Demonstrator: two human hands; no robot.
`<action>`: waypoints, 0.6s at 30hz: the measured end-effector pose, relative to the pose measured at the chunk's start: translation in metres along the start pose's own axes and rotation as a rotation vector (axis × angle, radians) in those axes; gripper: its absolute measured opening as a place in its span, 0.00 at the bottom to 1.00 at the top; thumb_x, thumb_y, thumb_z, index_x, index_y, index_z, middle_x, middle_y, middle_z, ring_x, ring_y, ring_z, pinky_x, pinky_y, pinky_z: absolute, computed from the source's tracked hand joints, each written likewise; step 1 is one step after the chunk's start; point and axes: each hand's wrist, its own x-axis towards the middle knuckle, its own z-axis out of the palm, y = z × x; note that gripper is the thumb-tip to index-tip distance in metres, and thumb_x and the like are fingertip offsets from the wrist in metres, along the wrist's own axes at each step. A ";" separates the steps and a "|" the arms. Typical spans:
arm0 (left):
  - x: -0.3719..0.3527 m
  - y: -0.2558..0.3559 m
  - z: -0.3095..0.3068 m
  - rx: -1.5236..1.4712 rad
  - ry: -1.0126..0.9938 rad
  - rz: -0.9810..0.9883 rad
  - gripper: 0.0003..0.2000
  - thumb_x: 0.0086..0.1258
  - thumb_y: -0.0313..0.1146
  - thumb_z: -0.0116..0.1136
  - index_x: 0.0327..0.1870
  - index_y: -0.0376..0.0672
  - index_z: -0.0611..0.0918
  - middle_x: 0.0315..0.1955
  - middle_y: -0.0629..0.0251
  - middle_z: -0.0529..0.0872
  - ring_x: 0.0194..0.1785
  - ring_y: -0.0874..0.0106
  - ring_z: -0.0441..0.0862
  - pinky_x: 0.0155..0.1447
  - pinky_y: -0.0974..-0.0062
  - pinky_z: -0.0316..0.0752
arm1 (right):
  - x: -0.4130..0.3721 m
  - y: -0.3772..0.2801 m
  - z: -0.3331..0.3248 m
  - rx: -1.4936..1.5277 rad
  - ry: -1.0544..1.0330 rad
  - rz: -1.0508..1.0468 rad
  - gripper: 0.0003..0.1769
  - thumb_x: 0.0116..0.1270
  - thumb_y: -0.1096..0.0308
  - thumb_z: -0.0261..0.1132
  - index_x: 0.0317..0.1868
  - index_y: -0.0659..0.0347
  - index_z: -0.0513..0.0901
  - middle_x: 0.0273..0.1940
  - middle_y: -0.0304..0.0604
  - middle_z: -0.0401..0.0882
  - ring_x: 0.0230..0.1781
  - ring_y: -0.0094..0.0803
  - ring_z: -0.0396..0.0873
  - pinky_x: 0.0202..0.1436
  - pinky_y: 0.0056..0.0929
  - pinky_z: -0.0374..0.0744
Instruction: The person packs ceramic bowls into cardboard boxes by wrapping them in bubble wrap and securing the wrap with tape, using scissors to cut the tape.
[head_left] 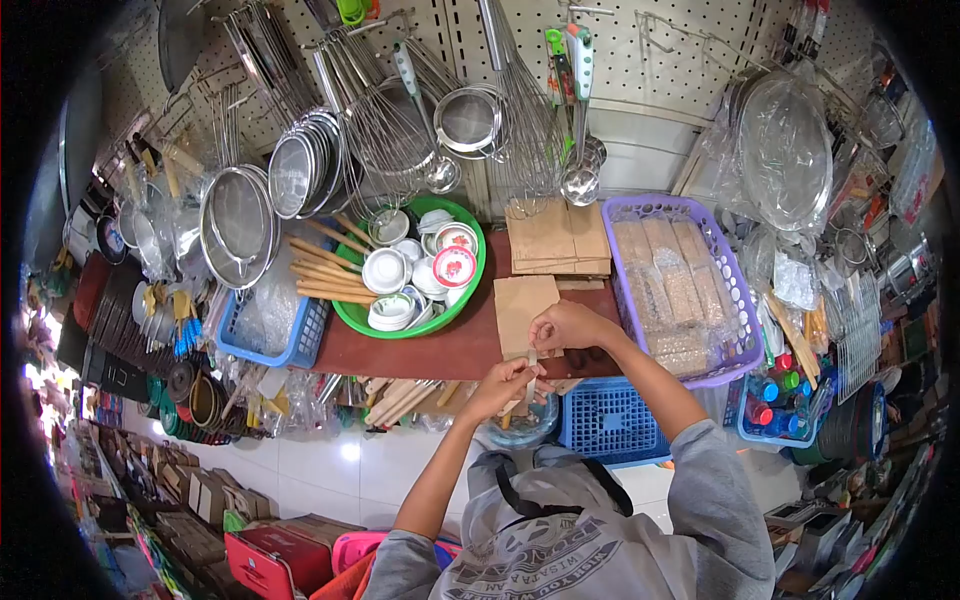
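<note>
My left hand [507,386] and my right hand [568,328] are close together at the front edge of the brown-red table [430,352]. Both are closed in a pinch on a short pale strip [531,378] that looks like tape, the right above the left. Under and behind the right hand lies a flat piece of brown cardboard [522,300]. Farther back is a stack of brown cardboard sheets [560,240]. To the right stands a purple basket [752,335] with several bubble-wrapped packs [672,275] in it.
A green basin [481,262] on the left holds small bowls and wooden-handled tools. Blue baskets [613,412] [300,345] stand below the table and at its left end. Whisks [520,120] and strainers [240,228] hang from the pegboard. A red case [265,563] is at lower left.
</note>
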 end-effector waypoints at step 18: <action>0.009 -0.054 0.036 -0.112 0.338 -0.084 0.16 0.83 0.43 0.50 0.56 0.40 0.79 0.45 0.55 0.91 0.37 0.73 0.90 0.32 0.85 0.69 | 0.006 0.024 0.025 0.040 -0.130 0.015 0.11 0.64 0.58 0.68 0.42 0.53 0.89 0.26 0.37 0.89 0.28 0.24 0.88 0.39 0.26 0.82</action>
